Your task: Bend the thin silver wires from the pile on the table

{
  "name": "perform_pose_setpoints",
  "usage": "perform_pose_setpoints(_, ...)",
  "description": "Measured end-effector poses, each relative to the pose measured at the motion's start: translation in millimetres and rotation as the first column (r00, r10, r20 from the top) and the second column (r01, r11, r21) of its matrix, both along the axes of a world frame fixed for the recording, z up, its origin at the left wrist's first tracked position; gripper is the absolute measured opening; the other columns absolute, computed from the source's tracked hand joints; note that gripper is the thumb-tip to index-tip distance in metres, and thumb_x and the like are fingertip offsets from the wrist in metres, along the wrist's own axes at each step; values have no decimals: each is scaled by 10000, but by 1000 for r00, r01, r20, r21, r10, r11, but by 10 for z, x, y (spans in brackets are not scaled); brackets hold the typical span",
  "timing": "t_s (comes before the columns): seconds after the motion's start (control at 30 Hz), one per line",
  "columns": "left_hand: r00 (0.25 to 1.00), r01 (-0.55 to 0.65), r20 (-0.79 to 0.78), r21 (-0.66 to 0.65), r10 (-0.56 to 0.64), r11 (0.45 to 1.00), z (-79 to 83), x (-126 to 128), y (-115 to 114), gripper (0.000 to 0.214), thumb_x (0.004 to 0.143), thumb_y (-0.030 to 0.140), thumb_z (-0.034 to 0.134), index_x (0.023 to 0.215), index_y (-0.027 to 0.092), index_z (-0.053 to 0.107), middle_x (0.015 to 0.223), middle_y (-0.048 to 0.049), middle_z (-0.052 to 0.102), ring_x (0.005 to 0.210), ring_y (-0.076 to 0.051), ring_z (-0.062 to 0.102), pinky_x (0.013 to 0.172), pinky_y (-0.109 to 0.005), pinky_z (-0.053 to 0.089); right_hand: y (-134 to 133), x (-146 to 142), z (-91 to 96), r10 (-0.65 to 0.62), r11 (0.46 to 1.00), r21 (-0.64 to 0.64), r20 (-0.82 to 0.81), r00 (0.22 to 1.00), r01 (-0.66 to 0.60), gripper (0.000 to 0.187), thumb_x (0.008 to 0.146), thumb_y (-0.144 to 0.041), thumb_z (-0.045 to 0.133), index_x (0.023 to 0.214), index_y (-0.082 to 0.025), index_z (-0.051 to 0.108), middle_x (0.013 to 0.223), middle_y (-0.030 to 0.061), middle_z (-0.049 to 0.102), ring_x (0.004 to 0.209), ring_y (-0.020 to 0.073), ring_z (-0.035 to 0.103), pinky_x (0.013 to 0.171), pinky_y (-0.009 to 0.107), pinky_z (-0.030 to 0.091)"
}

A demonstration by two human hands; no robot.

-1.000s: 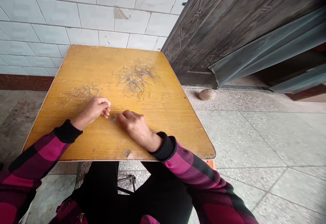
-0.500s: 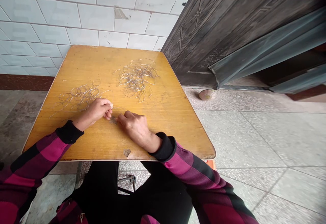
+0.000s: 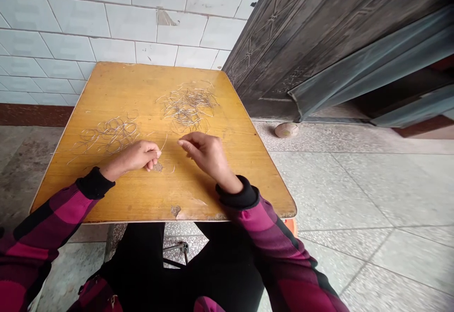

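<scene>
My left hand point(image 3: 144, 155) is closed in a pinch on a thin wire point(image 3: 164, 143), whose free end stands up from the fingertips. To its right, my right hand point(image 3: 205, 151) hovers over the table with thumb and forefinger pressed together; whether anything lies between them is too small to see. A loose heap of curled thin wires point(image 3: 113, 132) lies just beyond my left hand. Another tangled heap of wires point(image 3: 187, 106) lies beyond my right hand. Between the hands, a short wire piece point(image 3: 173, 169) rests on the wood.
The yellow wooden table point(image 3: 234, 113) has a chipped spot near its front edge. White wall tiles point(image 3: 106, 21) stand behind it. A dark carved wooden door point(image 3: 269, 61) and a grey-green curtain point(image 3: 340, 80) are on the right. A roundish stone-like object point(image 3: 286, 130) lies on the floor.
My right hand has lifted away from my left, up and to the right. The wire in my left hand now points upward. My left hand has barely moved.
</scene>
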State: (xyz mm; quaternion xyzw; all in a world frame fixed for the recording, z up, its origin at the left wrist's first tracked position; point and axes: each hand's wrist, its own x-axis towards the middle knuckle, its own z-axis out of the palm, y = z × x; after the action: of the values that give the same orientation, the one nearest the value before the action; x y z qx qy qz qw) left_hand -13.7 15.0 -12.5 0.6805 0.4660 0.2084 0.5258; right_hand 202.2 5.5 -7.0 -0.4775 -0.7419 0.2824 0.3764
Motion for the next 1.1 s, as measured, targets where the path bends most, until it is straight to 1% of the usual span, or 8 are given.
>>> perform_pose_setpoints(0.13, 990, 133, -66, 102, -127, 986, 27, 16, -32, 241, 890, 147, 474, 659, 156, 542, 540, 23, 585, 471, -92, 562, 506, -204, 430, 159, -113, -144, 74, 815, -482, -464, 882, -322, 403, 763, -536, 711, 800, -141, 647, 633, -19, 629, 471, 59, 543, 429, 173, 437)
perform_pose_setpoints(0.23, 985, 162, -84, 141, -152, 977, 33, 26, -48, 256, 905, 166, 455, 667, 160, 547, 563, 16, 602, 504, -105, 583, 539, -219, 443, 162, -263, -226, -50, 682, -564, -671, 740, -466, 327, 704, -416, 802, 781, -135, 655, 665, -20, 671, 486, 34, 572, 447, 125, 475)
perform_pose_setpoints(0.37, 975, 129, -218, 365, -50, 922, 6, 48, -133, 277, 937, 204, 452, 696, 159, 582, 645, -22, 643, 594, -139, 609, 608, -260, 458, 155, -302, -184, -252, 647, -623, -719, 648, -440, 160, 836, -271, 714, 801, -122, 667, 684, 11, 716, 541, 59, 658, 517, 123, 546)
perform_pose_setpoints(0.47, 914, 246, -397, 705, 82, 665, -41, 105, -274, 194, 922, 253, 546, 769, 150, 608, 770, -68, 668, 719, -189, 606, 681, -315, 457, 185, -261, -124, -366, 640, -656, -719, 591, -401, 163, 928, -229, 602, 833, -113, 663, 682, 40, 727, 558, 75, 683, 524, 122, 559)
perform_pose_setpoints(0.57, 830, 453, -536, 809, 153, 375, -106, 175, -381, 74, 888, 200, 598, 859, 135, 619, 840, -91, 666, 799, -227, 594, 724, -355, 458, 209, -244, -104, -433, 615, -672, -725, 535, -413, 189, 962, -217, 548, 850, -108, 653, 659, 51, 719, 581, 88, 696, 544, 121, 570)
perform_pose_setpoints(0.67, 779, 545, -593, 801, 205, 247, -162, 217, -386, 107, 882, 81, 536, 843, 130, 623, 777, -78, 647, 752, -229, 583, 693, -361, 457, 213, -256, -112, -479, 584, -685, -724, 496, -436, 215, 977, -182, 510, 831, -98, 644, 667, 57, 714, 604, 91, 704, 580, 124, 581)
perform_pose_setpoints(0.9, 736, 554, -620, 782, 271, 287, -192, 192, -285, 178, 869, 29, 502, 792, 112, 639, 750, -84, 621, 695, -221, 583, 629, -348, 484, 195, -270, -137, -459, 627, -637, -767, 448, -448, 253, 918, 20, 463, 804, -98, 655, 718, 33, 718, 711, 76, 714, 756, 131, 585)
perform_pose_setpoints(1.1, 916, 349, -396, 866, 64, 358, -217, 196, -266, 246, 947, 73, 420, 922, 137, 657, 894, -82, 640, 881, -188, 618, 793, -352, 547, 177, -229, -142, -310, 598, -671, -699, 645, -439, 72, 864, -111, 646, 805, -110, 687, 759, 40, 741, 543, 63, 666, 509, 123, 554)
